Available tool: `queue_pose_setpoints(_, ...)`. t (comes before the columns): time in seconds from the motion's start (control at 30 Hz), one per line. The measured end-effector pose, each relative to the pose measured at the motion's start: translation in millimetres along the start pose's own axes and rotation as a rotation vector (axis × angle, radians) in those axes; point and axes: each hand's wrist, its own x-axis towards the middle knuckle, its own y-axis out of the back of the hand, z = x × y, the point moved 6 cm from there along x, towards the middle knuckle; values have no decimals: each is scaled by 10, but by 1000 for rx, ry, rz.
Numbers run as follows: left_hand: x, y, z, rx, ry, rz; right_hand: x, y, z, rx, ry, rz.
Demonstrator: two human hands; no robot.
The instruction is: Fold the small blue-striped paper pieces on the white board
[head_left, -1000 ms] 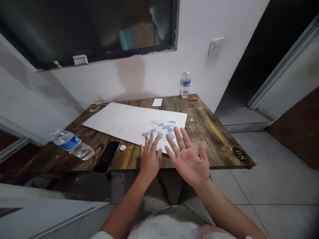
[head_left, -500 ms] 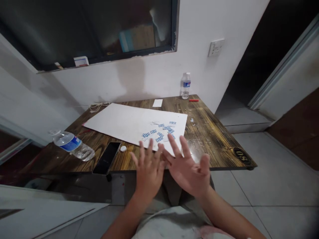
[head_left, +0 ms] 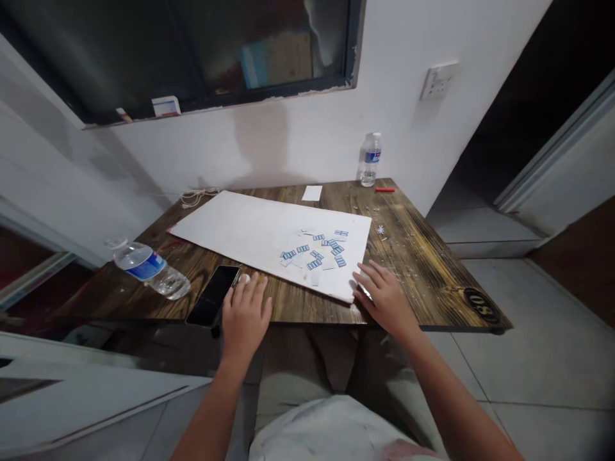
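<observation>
My left hand (head_left: 246,315) lies palm down at the table's front edge, fingers spread, beside a black phone (head_left: 213,296). Its fingertips partly cover a small white round cap (head_left: 244,279). My right hand (head_left: 384,296) rests open, fingers apart, at the right front corner of a white board (head_left: 254,224); whether the fingertips touch the board I cannot tell. Several small cut paper pieces with blue stripes (head_left: 314,263) lie scattered on the right part of the board. Neither hand holds anything.
A clear water bottle (head_left: 151,267) lies tilted at the left; another bottle (head_left: 370,160) stands upright by the wall. A red pen-like stick (head_left: 385,190), a white card (head_left: 312,193), a white cord (head_left: 196,195) and paper scraps (head_left: 381,230) are on the wooden table (head_left: 432,282).
My hands were raised close together before the board's front edge; they have moved apart and down, left toward the phone, right to the board's corner. The view has shifted slightly.
</observation>
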Motion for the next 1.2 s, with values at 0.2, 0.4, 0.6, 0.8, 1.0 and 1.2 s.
queue_pose_setpoints(0.2, 54, -88, -293, -5, -59, -122, -19, -76, -43, -89, 12, -23)
queue_pose_setpoints(0.4, 98, -21, -895, 228, 402, -80, -76, -96, -90, -171, 5, -26)
queue_pose_setpoints(0.6, 139, -155, -1131, 171, 554, -231, -111, -64, -85, -209, -20, 16)
queue_pose_setpoints(0.8, 155, -172, -1094, 133, 553, -202, -115, -60, -86, -201, -27, 15)
queue_pose_setpoints(1.0, 159, -159, -1113, 120, 544, -197, -115, -62, -86, -209, -43, 2)
queue_pose_setpoints(1.2, 138, -148, -1121, 120, 575, -140, -112, -45, -78, -192, -56, 0)
